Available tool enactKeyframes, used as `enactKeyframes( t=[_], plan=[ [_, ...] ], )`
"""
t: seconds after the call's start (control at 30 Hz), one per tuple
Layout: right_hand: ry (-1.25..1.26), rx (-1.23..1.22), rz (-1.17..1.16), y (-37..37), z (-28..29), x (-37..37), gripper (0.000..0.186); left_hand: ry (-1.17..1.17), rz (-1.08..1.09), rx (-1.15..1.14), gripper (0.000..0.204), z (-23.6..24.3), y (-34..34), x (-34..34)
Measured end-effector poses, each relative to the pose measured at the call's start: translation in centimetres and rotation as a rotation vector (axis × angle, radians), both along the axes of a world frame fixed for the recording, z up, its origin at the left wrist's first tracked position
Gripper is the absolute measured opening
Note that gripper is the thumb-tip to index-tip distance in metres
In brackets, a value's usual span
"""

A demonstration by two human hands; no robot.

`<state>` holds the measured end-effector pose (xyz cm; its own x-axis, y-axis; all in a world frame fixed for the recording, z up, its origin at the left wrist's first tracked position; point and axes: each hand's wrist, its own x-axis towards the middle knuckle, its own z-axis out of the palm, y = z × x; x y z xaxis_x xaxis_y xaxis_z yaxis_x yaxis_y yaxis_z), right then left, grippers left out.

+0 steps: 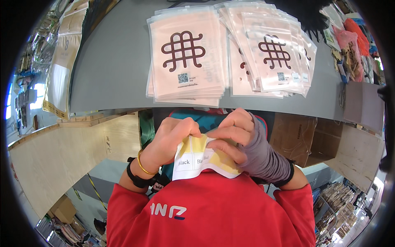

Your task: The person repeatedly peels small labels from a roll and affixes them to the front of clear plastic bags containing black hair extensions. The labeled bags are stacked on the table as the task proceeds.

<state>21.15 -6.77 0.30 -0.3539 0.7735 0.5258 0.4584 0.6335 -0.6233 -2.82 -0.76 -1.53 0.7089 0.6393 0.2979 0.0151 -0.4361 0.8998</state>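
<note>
A sheet of stickers (186, 166), white with yellow patches of bare backing, is held up in front of my chest. My left hand (166, 138) is closed, its fingertips pinching the sheet's upper left edge. On that wrist are a gold bangle and a black band. My right hand (236, 133), in a grey fabric sleeve over palm and wrist, has its thumb and fingers closed at the sheet's upper right. A small white sticker (206, 157) shows just below the right thumb; whether it is loose from the sheet is hard to make out.
Two stacks of pale pink zip bags with a dark looped emblem, a left stack (185, 82) and a fanned right stack (271, 78), lie on the grey table (111, 70). A long plastic packet (63, 61) hangs at its left edge. Cardboard boxes (294, 136) stand below, right.
</note>
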Motion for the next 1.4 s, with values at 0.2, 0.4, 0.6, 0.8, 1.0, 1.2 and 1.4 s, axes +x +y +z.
enactKeyframes(
  t=[0.2,0.4,0.6,0.8,1.0,1.2,1.4],
  plan=[
    [-0.038,-0.095,-0.017,-0.2,1.0,0.3,0.017,0.094,0.035,-0.068,0.017,-0.1,0.0,0.5],
    [0.21,-0.351,-0.232,4.4,3.3,3.3,0.009,0.18,-0.054,0.504,0.019,-0.7,3.0,0.3],
    [-0.275,-0.225,0.04,12.9,-0.8,4.8,0.01,0.291,-0.042,0.574,0.015,-1.2,4.0,1.9],
    [-0.436,-0.383,0.09,15.3,-3.3,2.8,0.013,0.323,0.006,0.486,0.016,-2.5,4.2,2.1],
    [-0.459,-0.295,0.067,14.9,-4.2,2.9,0.017,0.305,0.017,0.491,0.015,-3.1,4.4,2.0],
    [-0.484,-0.102,-0.059,13.5,-4.3,2.2,0.026,0.36,0.017,0.521,0.011,-3.0,4.6,2.3],
    [-0.705,0.102,-0.53,13.8,-3.9,3.3,0.062,0.369,0.0,0.512,0.013,-2.8,4.6,2.6]
  ],
)
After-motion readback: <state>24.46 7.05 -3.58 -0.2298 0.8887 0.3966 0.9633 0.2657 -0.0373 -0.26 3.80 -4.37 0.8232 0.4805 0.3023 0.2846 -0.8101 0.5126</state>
